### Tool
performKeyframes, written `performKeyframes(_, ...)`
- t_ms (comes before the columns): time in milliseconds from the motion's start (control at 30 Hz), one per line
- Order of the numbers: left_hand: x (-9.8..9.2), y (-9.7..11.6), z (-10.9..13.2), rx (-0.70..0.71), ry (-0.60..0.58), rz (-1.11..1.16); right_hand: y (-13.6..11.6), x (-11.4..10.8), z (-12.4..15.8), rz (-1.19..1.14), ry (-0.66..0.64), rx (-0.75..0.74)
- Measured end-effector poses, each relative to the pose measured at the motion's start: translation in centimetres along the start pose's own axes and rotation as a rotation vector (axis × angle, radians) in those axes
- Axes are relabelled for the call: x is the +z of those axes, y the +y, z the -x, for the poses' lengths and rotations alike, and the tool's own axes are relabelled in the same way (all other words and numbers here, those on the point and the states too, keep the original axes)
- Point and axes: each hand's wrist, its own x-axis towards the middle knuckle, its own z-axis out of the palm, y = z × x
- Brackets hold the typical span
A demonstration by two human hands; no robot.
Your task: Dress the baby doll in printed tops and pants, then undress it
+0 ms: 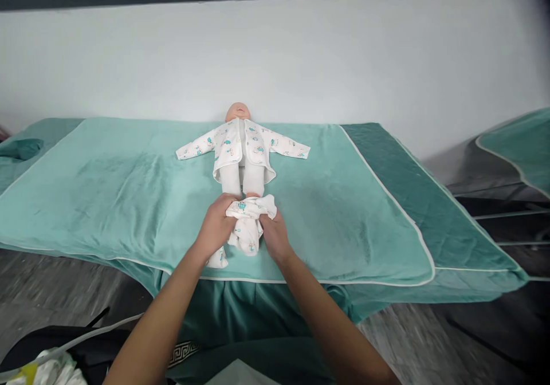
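Note:
A baby doll (240, 144) lies on its back on a teal towel (129, 196), head toward the white wall. It wears a white printed jacket, open at the front, with sleeves spread out. My left hand (217, 224) and my right hand (275, 233) are both closed on a bunched pair of white printed trousers (249, 224) at the doll's feet. The trouser legs hang toward the near edge of the towel.
The towel covers a table draped in darker teal cloth (429, 201). A folded teal cloth (19, 147) lies at the far left. Another teal-covered surface (519, 144) stands at the right. White fabric and a cable (51, 362) sit at the bottom left.

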Motion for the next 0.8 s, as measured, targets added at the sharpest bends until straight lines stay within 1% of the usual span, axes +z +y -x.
performKeyframes(67, -0.6, 1.3, -0.5, -0.089, -0.095, 0.106, 0.2, -0.2, -0.4, -0.005, 0.050, -0.027)
performKeyframes(133, -0.8, 2.2, -1.1, -0.162, -0.167, 0.219, -0.1, -0.2, -0.9, -0.025, 0.095, -0.044)
performKeyframes(233, -0.8, 2.9, -2.5, -0.281, -0.277, 0.408, -0.8, -0.1, -1.8, -0.076, 0.171, -0.065)
performKeyframes(300, -0.9, 2.6, -3.6, -0.383, -0.382, 0.507, -1.2, -0.2, -2.4, -0.124, 0.206, -0.089)
performKeyframes(367, -1.3, 2.0, -4.7, -0.442, -0.476, 0.573, -1.2, -0.4, -3.0, -0.150, 0.206, -0.125)
performKeyframes(467, -1.9, 1.1, -5.9, -0.410, -0.588, 0.619, -0.8, -0.9, -4.0, -0.147, 0.151, -0.147)
performKeyframes(533, -1.8, 0.8, -6.5, -0.368, -0.577, 0.668, -0.6, -1.1, -4.5, -0.152, 0.091, -0.125)
performKeyframes(633, -1.2, 1.1, -7.3, -0.348, -0.459, 0.741, -0.5, -1.3, -5.3, -0.188, 0.027, -0.034)
performKeyframes(667, -0.8, 1.2, -7.6, -0.354, -0.440, 0.721, -0.6, -1.3, -5.5, -0.190, 0.023, -0.002)
performKeyframes(733, -0.3, 1.6, -8.2, -0.342, -0.409, 0.598, -0.9, -1.4, -6.0, -0.168, 0.040, 0.028)
performKeyframes(800, 0.1, 1.8, -9.2, -0.254, -0.323, 0.423, -1.3, -1.5, -6.7, -0.094, 0.073, -0.028)
